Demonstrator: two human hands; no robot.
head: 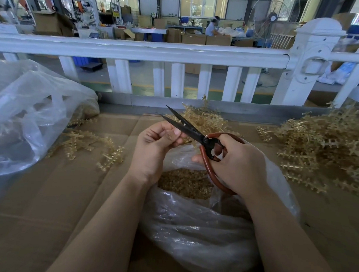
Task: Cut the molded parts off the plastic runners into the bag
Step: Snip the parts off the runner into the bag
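From the head camera, the right hand (233, 164) grips open scissors (192, 132) over the bag (200, 231) of cut parts, while the left hand (155, 142) pinches something too small to identify, likely light, brittle runner best held by its stem, with uncut runners (325, 149) piled right and bare cardboard (44, 201) left.

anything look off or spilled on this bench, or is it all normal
Nothing looks spilled or damaged. The cut parts lie inside the open bag, the scissors are in the right hand, and runners sit in loose heaps: a big pile at right, a few at left. Untidy, but ordinary.
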